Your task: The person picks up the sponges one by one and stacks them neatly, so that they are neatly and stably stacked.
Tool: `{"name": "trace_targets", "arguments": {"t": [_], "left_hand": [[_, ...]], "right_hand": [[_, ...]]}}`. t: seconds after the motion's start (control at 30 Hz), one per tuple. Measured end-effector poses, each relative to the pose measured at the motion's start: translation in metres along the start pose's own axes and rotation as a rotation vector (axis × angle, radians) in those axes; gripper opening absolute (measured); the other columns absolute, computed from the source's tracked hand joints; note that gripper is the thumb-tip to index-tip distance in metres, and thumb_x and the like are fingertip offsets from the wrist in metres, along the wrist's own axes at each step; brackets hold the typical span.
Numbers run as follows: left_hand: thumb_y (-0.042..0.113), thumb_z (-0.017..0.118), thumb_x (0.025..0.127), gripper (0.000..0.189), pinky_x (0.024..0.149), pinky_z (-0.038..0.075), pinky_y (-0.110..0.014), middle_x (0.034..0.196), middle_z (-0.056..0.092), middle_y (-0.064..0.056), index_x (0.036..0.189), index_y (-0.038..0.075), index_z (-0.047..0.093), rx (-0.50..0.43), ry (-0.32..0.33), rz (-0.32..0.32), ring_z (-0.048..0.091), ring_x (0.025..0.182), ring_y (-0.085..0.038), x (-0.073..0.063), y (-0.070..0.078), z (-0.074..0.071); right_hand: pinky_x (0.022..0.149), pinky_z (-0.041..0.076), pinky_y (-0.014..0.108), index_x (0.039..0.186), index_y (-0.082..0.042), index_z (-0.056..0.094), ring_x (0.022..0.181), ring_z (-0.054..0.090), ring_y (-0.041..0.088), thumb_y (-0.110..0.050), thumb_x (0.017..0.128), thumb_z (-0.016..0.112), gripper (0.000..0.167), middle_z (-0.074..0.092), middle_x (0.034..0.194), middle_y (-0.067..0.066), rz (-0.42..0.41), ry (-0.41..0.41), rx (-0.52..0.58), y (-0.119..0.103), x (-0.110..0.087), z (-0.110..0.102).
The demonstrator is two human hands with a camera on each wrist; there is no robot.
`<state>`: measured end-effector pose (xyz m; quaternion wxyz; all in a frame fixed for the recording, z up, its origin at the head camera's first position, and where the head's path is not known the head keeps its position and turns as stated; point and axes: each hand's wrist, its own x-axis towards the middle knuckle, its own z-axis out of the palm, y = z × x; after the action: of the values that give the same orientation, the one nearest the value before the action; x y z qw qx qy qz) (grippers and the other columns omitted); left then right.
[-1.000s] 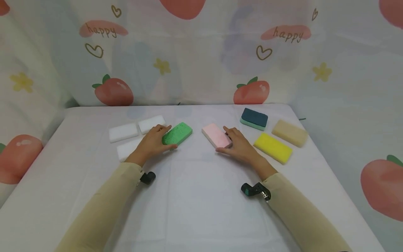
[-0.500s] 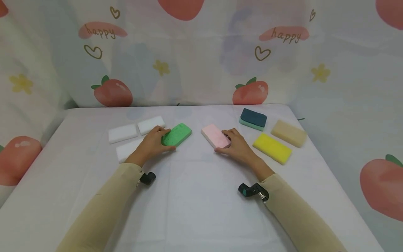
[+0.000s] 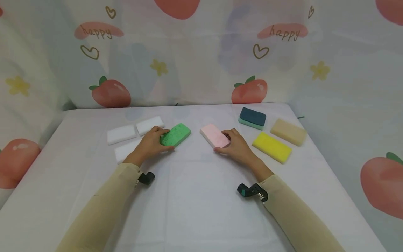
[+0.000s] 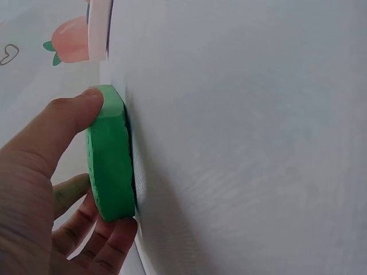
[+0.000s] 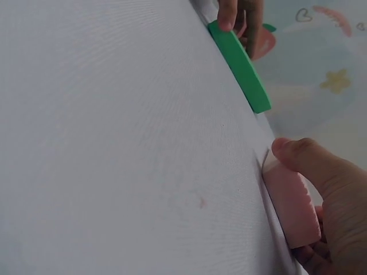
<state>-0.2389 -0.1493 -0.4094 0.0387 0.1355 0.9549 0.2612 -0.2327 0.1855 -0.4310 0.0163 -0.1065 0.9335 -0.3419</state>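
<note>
My left hand (image 3: 152,142) holds a green sponge (image 3: 175,134) between thumb and fingers, left of the table's middle. In the left wrist view the thumb lies at one end of the green sponge (image 4: 112,160) and the fingers curl at the other. My right hand (image 3: 236,147) grips a pink sponge (image 3: 214,135) by its near right end. The right wrist view has the thumb on one edge of the pink sponge (image 5: 292,206), with the other fingers partly hidden behind it. Both sponges lie flat at the table surface, a gap between them.
Several white sponges (image 3: 121,134) lie left of my left hand, one partly covered by it. To the right are a yellow sponge (image 3: 272,147), a beige sponge (image 3: 288,132) and a dark-topped green sponge (image 3: 252,118). A printed curtain (image 3: 195,70) hangs behind the white table (image 3: 201,203).
Both hands keep their hold on the green and pink sponges, which stay in nearly the same place. The whole head view has shifted slightly.
</note>
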Motion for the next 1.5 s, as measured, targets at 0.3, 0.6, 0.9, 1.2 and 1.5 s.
{"name": "trace_targets", "arguments": {"t": [0.3, 0.6, 0.9, 1.2, 1.5], "left_hand": [[0.042, 0.083, 0.077, 0.079, 0.103, 0.044, -0.046, 0.132, 0.05, -0.016, 0.142, 0.008, 0.053, -0.006, -0.001, 0.013, 0.052, 0.117, -0.03, 0.004, -0.005, 0.001], [0.037, 0.083, 0.077, 0.075, 0.102, 0.045, -0.046, 0.129, 0.051, -0.012, 0.142, 0.015, 0.054, -0.063, -0.045, 0.046, 0.052, 0.115, -0.028, 0.01, -0.006, -0.001], [0.029, 0.082, 0.079, 0.071, 0.098, 0.046, -0.044, 0.131, 0.052, -0.012, 0.142, 0.015, 0.054, -0.083, -0.102, 0.126, 0.052, 0.115, -0.027, 0.013, -0.001, -0.002], [0.023, 0.082, 0.079, 0.069, 0.1, 0.045, -0.045, 0.132, 0.051, -0.013, 0.142, 0.015, 0.054, -0.079, -0.169, 0.182, 0.051, 0.116, -0.026, 0.019, 0.005, -0.002], [0.021, 0.081, 0.079, 0.066, 0.104, 0.043, -0.045, 0.131, 0.052, -0.011, 0.14, 0.015, 0.056, -0.069, -0.225, 0.216, 0.05, 0.12, -0.026, 0.024, 0.016, -0.003]], "right_hand": [[0.106, 0.043, 0.045, 0.14, -0.006, 0.046, 0.118, 0.05, 0.028, -0.039, 0.077, 0.083, 0.08, 0.049, 0.132, 0.013, 0.013, -0.003, -0.001, -0.002, 0.0, 0.0], [0.107, 0.042, 0.045, 0.139, -0.006, 0.047, 0.119, 0.049, 0.028, -0.038, 0.077, 0.084, 0.079, 0.05, 0.132, 0.013, 0.006, 0.003, 0.007, 0.0, 0.0, 0.0], [0.105, 0.044, 0.044, 0.138, -0.006, 0.048, 0.116, 0.05, 0.028, -0.04, 0.076, 0.084, 0.08, 0.051, 0.131, 0.013, 0.005, 0.003, -0.016, 0.001, 0.002, 0.0], [0.103, 0.045, 0.043, 0.138, -0.007, 0.049, 0.115, 0.051, 0.027, -0.04, 0.076, 0.084, 0.079, 0.052, 0.13, 0.012, 0.005, 0.005, -0.016, 0.001, 0.002, 0.0], [0.104, 0.044, 0.043, 0.139, -0.006, 0.048, 0.116, 0.05, 0.027, -0.039, 0.077, 0.084, 0.079, 0.051, 0.13, 0.013, 0.0, -0.008, 0.001, 0.0, 0.002, -0.001]]}}
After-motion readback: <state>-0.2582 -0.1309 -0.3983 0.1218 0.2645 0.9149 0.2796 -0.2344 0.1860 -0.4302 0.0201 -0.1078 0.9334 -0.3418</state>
